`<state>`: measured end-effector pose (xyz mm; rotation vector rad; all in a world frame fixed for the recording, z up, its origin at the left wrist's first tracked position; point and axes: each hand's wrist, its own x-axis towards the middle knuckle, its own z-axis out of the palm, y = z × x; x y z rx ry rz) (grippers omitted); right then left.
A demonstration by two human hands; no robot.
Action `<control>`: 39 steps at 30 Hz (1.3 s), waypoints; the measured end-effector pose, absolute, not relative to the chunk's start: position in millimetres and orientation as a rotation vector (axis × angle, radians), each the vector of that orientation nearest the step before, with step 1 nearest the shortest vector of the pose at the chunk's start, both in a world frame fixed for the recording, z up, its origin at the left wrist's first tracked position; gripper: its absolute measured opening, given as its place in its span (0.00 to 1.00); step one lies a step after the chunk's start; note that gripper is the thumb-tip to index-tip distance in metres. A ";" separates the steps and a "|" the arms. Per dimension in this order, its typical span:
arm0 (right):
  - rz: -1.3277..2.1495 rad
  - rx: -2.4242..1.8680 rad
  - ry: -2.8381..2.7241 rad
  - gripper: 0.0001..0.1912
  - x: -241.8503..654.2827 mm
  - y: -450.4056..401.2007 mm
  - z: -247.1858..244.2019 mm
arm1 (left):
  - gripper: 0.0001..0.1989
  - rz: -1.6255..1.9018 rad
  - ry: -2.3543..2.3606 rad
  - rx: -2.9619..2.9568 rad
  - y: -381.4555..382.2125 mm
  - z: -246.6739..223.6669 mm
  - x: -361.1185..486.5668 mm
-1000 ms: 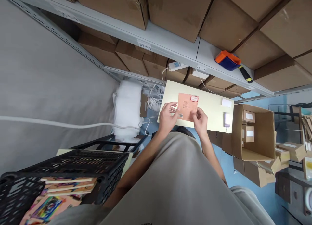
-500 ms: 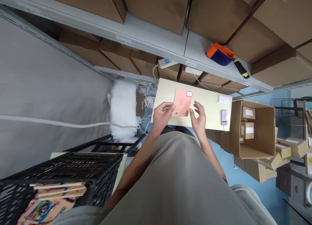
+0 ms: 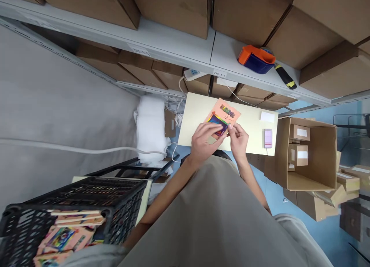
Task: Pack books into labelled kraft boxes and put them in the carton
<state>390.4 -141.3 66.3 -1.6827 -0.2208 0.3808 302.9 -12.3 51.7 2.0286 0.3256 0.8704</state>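
A thin salmon-pink book (image 3: 230, 112) is tilted above the pale table, its colourful front cover facing up with a dark picture and bright title lettering. My right hand (image 3: 239, 141) pinches its lower right edge between thumb and fingers. Over the lower left of the cover lies my left hand (image 3: 204, 140), fingers stretched out and thumb apart; whether it presses on the cover I cannot tell. The hands hide the book's bottom part. Beneath is the cream tabletop (image 3: 251, 128), with a phone (image 3: 267, 138) and a white slip (image 3: 267, 116) at its right end.
A black crate (image 3: 124, 195) with similar books (image 3: 65, 238) stands at lower left. White wrapping sheets (image 3: 152, 124) are stacked left of the table. An open carton (image 3: 313, 178) with small boxes is at right. Above runs a shelf (image 3: 173, 39) with cartons, an orange-blue tape dispenser (image 3: 256, 59) and a cutter (image 3: 285, 76).
The book has turned over from its plain barcoded back to its colourful front and now sits slanted. My right hand has closed on its edge; my left has moved from its edge onto the cover.
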 end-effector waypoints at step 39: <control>0.662 -1.582 -0.284 0.30 411.7 -159.8 58.1 | 0.33 0.229 0.633 1.205 18.0 16.7 302.5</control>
